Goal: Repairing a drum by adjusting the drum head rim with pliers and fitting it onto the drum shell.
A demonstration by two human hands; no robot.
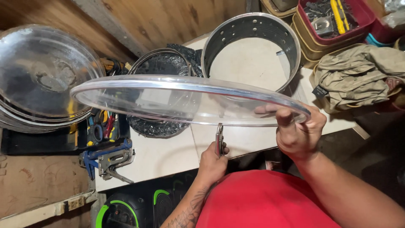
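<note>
Head view, using the clear drum head (185, 99) as the landmark: left of it sits a stack of clear heads (40, 76). Under its near rim, the left hand (212, 162) is wrapped around small pliers (219, 139) that touch the hoop. At its right edge, the right hand (300, 131) grips the rim, holding it tilted above the white table (160, 154). Behind it stands a metal drum shell (252, 46).
</note>
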